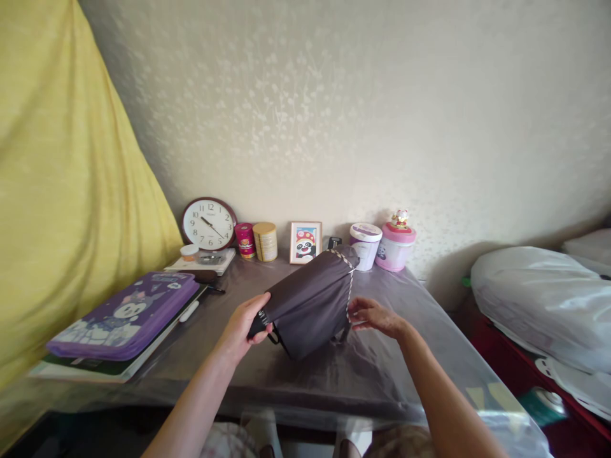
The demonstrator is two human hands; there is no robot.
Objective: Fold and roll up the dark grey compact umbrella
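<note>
A dark grey folding umbrella is tilted above the table, its canopy loose and gathered, with a checkered trim along the far right edge. My left hand is wrapped round its black handle at the lower left end. On the other side, my right hand is beside the trimmed edge of the canopy. Its fingers are apart and slightly bent, the tips close to the trim; whether they touch it I cannot tell. A small dark strap hangs by the handle.
A table under a shiny grey cover stands against the wall. Along its back are a round clock, two tins, a framed panda picture and two tubs. Left lies a purple case on folders. White bags sit right of the table.
</note>
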